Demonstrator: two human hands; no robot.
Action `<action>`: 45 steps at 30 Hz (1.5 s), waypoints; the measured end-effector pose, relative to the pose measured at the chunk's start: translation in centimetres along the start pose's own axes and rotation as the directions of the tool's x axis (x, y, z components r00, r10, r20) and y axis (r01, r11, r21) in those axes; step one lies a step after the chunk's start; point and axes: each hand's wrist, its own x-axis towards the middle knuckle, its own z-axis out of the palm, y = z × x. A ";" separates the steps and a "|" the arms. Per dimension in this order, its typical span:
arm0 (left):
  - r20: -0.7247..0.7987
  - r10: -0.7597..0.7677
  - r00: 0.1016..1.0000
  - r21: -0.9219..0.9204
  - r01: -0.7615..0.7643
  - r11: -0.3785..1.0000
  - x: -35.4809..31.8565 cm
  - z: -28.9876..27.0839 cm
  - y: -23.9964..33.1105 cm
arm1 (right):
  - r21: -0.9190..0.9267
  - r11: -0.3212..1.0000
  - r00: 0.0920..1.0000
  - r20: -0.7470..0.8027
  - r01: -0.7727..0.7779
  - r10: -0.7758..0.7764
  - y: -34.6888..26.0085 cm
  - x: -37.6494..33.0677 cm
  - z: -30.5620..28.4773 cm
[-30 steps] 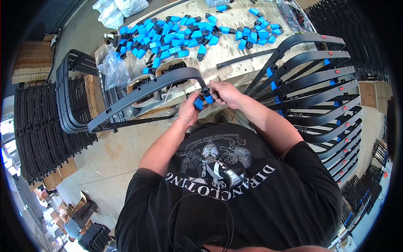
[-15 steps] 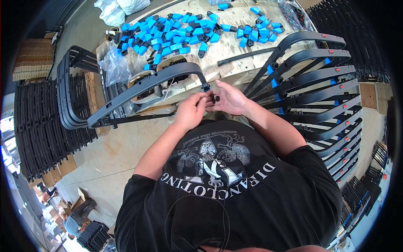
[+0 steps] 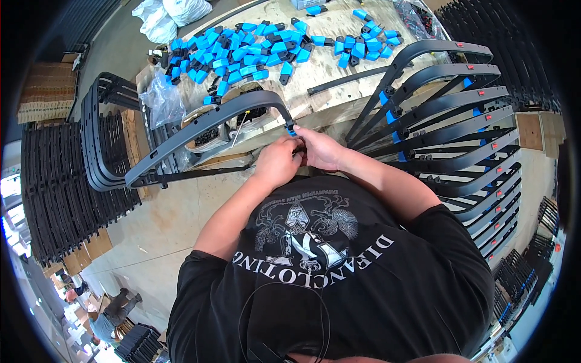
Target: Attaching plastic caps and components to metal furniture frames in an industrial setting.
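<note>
A long dark grey curved frame (image 3: 206, 121) stretches from the left toward my body, its bent end coming down at my hands. On that end sits a small blue piece (image 3: 291, 130). My right hand (image 3: 322, 149) is closed around the end, with the thumb against the blue piece and the other fingers curled out of sight. Just below, my left hand (image 3: 278, 161) has its fingertips pressed together against the right hand's fingers. Whatever the left fingertips pinch is hidden between the hands.
Many blue-and-black pieces (image 3: 242, 54) lie heaped on the wooden table (image 3: 339, 100). Tubs of small black parts (image 3: 206, 136) stand at its near edge with a thin rod (image 3: 239, 129). Similar frames (image 3: 466, 127) are stacked at right, others (image 3: 100, 133) at left. A person (image 3: 109, 320) is far behind.
My right hand, earlier open with small black parts on its palm, has turned and closed at the frame's end. The left hand has moved in against it, and the parts are now hidden.
</note>
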 end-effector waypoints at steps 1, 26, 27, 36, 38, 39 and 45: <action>0.035 -0.006 0.999 0.008 0.005 1.000 0.1 0.1 0.0 | -0.003 1.000 1.000 -0.019 -0.015 0.014 0.1 0.0 0.0; 0.191 -0.587 0.787 -0.903 0.375 0.210 4.7 4.1 -5.7 | -0.997 -0.074 0.792 0.026 -0.023 -0.610 -3.4 1.1 1.7; 0.233 -0.586 0.776 -0.898 0.402 0.176 4.6 4.0 -5.8 | -0.997 -0.074 0.792 0.025 -0.025 -0.610 -3.4 1.1 1.7; 0.298 -0.556 0.776 -0.920 0.389 0.049 4.5 3.7 -5.4 | -0.999 -0.024 0.794 -0.017 -0.040 -0.607 -3.2 1.1 1.7; 0.262 -0.539 0.801 -0.927 0.364 0.090 4.4 3.5 -5.3 | -0.999 -0.023 0.788 -0.020 -0.043 -0.615 -3.3 1.0 1.7; 0.246 -0.545 0.801 -0.927 0.359 0.108 4.2 3.3 -5.5 | -0.999 -0.021 0.788 -0.021 -0.043 -0.615 -3.2 1.0 1.7; 0.067 -0.531 0.845 -0.931 0.245 0.272 3.4 2.9 -5.6 | -0.999 -0.004 0.791 -0.026 -0.036 -0.612 -3.3 1.0 1.6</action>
